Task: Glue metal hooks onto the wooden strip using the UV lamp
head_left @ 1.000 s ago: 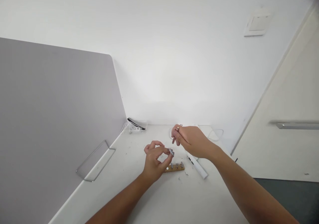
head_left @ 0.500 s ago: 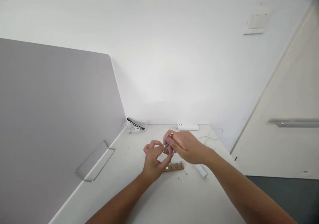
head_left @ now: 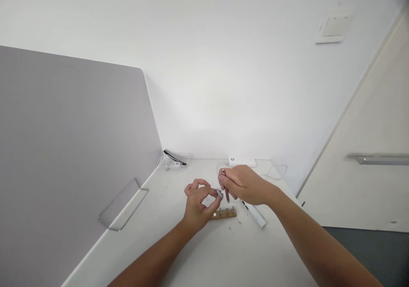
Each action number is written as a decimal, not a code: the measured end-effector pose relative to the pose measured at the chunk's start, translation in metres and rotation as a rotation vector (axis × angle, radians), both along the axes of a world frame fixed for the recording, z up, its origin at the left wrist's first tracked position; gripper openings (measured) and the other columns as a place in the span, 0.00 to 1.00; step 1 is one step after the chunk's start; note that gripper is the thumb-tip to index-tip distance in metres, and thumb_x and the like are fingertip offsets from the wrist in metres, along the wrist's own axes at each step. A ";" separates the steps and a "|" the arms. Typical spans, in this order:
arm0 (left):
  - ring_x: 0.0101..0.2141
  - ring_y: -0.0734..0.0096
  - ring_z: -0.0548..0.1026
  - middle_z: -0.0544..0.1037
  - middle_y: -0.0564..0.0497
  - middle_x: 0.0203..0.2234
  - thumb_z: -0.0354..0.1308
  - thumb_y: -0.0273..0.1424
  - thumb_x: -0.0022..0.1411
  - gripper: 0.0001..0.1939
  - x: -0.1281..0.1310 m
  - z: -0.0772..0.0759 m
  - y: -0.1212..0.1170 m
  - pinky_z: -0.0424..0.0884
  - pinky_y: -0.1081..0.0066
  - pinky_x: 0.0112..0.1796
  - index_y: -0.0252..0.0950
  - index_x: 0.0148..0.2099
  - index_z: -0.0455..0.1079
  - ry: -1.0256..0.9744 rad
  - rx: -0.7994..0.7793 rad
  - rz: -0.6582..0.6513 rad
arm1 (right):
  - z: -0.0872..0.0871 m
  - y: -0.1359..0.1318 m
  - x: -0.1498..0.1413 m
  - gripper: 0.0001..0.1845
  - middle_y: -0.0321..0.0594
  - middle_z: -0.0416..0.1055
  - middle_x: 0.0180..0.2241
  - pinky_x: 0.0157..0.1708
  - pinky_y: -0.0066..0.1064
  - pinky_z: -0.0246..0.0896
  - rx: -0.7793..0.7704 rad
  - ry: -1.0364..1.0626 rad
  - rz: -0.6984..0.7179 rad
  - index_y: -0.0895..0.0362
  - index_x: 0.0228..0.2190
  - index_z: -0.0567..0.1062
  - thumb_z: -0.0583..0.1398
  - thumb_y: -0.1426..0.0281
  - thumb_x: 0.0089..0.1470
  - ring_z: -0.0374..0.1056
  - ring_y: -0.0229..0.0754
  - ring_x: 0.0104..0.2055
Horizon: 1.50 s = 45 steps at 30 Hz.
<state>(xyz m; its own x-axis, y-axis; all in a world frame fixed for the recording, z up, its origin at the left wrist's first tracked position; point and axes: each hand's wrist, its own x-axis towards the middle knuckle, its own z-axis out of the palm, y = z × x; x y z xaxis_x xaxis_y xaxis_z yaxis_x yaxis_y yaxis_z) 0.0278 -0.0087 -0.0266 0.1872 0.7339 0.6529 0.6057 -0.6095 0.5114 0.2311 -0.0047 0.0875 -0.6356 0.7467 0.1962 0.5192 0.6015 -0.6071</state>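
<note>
My left hand is raised over the white desk, thumb and forefinger pinched on a small grey metal part. My right hand is closed round a thin dark rod-like tool, its tip pointing down beside the metal part. Just below both hands a small wooden strip with several metal studs lies flat on the desk.
A grey partition walls the left side, with a wire bracket at its foot. A white bar-shaped object lies right of the strip. A white box, cables and a black-and-white device sit along the back wall. A door is right.
My right hand drew in from the right to meet the left, then shifted slightly back; the thin tool now shows pointing down beside the pinched part. My left hand has stayed in place.
</note>
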 end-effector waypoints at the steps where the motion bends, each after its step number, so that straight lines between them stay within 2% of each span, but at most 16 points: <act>1: 0.47 0.54 0.76 0.83 0.55 0.27 0.62 0.27 0.61 0.07 0.000 0.000 0.000 0.57 0.52 0.49 0.42 0.30 0.73 -0.001 -0.003 -0.004 | 0.000 -0.002 -0.001 0.22 0.31 0.74 0.22 0.26 0.29 0.58 -0.002 -0.004 0.019 0.53 0.29 0.70 0.47 0.62 0.73 0.67 0.36 0.23; 6: 0.47 0.53 0.76 0.82 0.54 0.26 0.62 0.27 0.61 0.07 0.001 0.000 -0.002 0.57 0.52 0.49 0.42 0.29 0.73 0.018 -0.030 -0.017 | 0.002 -0.010 -0.005 0.23 0.32 0.74 0.23 0.28 0.30 0.56 0.092 -0.046 0.063 0.54 0.27 0.69 0.47 0.64 0.73 0.66 0.36 0.24; 12: 0.46 0.54 0.75 0.82 0.55 0.25 0.62 0.26 0.60 0.08 0.001 0.002 -0.002 0.57 0.55 0.47 0.41 0.28 0.72 0.021 -0.014 -0.021 | 0.004 -0.015 -0.007 0.21 0.32 0.74 0.23 0.30 0.31 0.56 0.146 -0.034 0.068 0.55 0.30 0.70 0.47 0.64 0.74 0.66 0.36 0.23; 16: 0.46 0.55 0.75 0.82 0.55 0.26 0.62 0.25 0.59 0.06 0.002 0.001 -0.003 0.56 0.55 0.48 0.41 0.30 0.73 0.015 -0.025 -0.024 | 0.003 -0.014 -0.008 0.22 0.34 0.79 0.33 0.34 0.32 0.59 0.206 0.064 0.076 0.55 0.30 0.70 0.46 0.64 0.74 0.70 0.35 0.28; 18: 0.46 0.55 0.75 0.83 0.55 0.27 0.63 0.26 0.59 0.06 0.003 0.000 -0.003 0.55 0.55 0.48 0.41 0.30 0.73 0.015 -0.025 -0.025 | 0.002 -0.012 -0.007 0.21 0.34 0.80 0.35 0.36 0.32 0.60 0.236 0.094 0.036 0.55 0.30 0.70 0.47 0.66 0.74 0.71 0.36 0.30; 21: 0.46 0.55 0.76 0.83 0.56 0.26 0.64 0.26 0.60 0.07 0.002 -0.002 -0.002 0.54 0.55 0.49 0.41 0.29 0.73 0.010 -0.018 -0.017 | 0.001 -0.010 -0.007 0.18 0.34 0.79 0.31 0.36 0.32 0.60 0.270 0.109 -0.039 0.53 0.33 0.71 0.48 0.65 0.73 0.71 0.38 0.30; 23: 0.46 0.55 0.76 0.83 0.56 0.27 0.64 0.27 0.60 0.07 0.002 -0.003 -0.001 0.54 0.55 0.49 0.41 0.29 0.73 0.007 -0.018 -0.014 | -0.001 -0.009 -0.007 0.17 0.33 0.78 0.29 0.35 0.32 0.60 0.268 0.151 -0.054 0.53 0.36 0.72 0.47 0.64 0.74 0.72 0.39 0.30; 27: 0.46 0.55 0.76 0.84 0.56 0.28 0.64 0.27 0.61 0.07 0.002 -0.003 0.001 0.53 0.53 0.50 0.42 0.30 0.74 0.000 -0.030 -0.029 | -0.006 -0.003 -0.007 0.16 0.33 0.78 0.30 0.37 0.31 0.61 0.296 0.236 -0.077 0.53 0.41 0.71 0.46 0.64 0.74 0.73 0.38 0.33; 32: 0.46 0.55 0.76 0.85 0.56 0.29 0.63 0.27 0.62 0.08 0.004 -0.003 0.000 0.53 0.53 0.50 0.41 0.30 0.73 -0.007 -0.029 -0.015 | -0.011 0.009 0.001 0.15 0.33 0.78 0.29 0.36 0.32 0.58 0.444 0.066 -0.173 0.53 0.39 0.72 0.48 0.66 0.73 0.72 0.40 0.30; 34: 0.46 0.55 0.76 0.85 0.57 0.29 0.63 0.27 0.62 0.08 0.003 -0.003 0.000 0.53 0.53 0.50 0.41 0.30 0.73 -0.017 -0.030 -0.015 | -0.007 0.009 0.004 0.17 0.34 0.78 0.27 0.33 0.32 0.56 0.402 -0.033 -0.156 0.54 0.35 0.71 0.48 0.65 0.73 0.70 0.40 0.28; 38: 0.46 0.55 0.76 0.83 0.57 0.27 0.63 0.26 0.61 0.08 0.001 -0.002 0.000 0.53 0.53 0.49 0.41 0.29 0.73 -0.016 -0.024 -0.027 | 0.004 -0.001 0.000 0.19 0.34 0.77 0.25 0.29 0.31 0.55 0.168 -0.151 -0.016 0.54 0.30 0.69 0.47 0.65 0.73 0.70 0.39 0.26; 40: 0.46 0.55 0.75 0.82 0.57 0.25 0.62 0.25 0.61 0.08 0.001 -0.001 0.000 0.53 0.53 0.49 0.41 0.29 0.73 -0.007 -0.019 -0.032 | 0.007 -0.008 -0.006 0.20 0.33 0.76 0.24 0.28 0.30 0.55 0.106 -0.169 0.045 0.54 0.30 0.68 0.47 0.65 0.73 0.69 0.38 0.25; 42: 0.46 0.55 0.75 0.81 0.56 0.24 0.62 0.24 0.60 0.09 0.001 0.000 0.000 0.53 0.54 0.48 0.41 0.28 0.73 0.003 -0.012 -0.036 | 0.007 -0.012 -0.010 0.20 0.34 0.76 0.25 0.29 0.31 0.56 0.109 -0.124 0.072 0.54 0.32 0.69 0.46 0.64 0.74 0.69 0.39 0.26; 45: 0.45 0.55 0.75 0.81 0.56 0.25 0.62 0.25 0.60 0.08 0.001 0.001 -0.001 0.54 0.54 0.48 0.41 0.30 0.73 0.012 -0.009 -0.030 | 0.000 -0.011 -0.013 0.20 0.35 0.79 0.32 0.35 0.32 0.60 0.168 0.006 0.061 0.54 0.35 0.71 0.45 0.64 0.75 0.72 0.40 0.31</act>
<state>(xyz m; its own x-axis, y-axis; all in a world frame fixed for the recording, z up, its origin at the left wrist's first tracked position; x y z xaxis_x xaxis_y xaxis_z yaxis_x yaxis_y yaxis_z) 0.0289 -0.0095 -0.0257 0.2169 0.7339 0.6437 0.5939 -0.6225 0.5097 0.2179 -0.0156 0.0878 -0.6771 0.6632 0.3190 0.4755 0.7251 -0.4981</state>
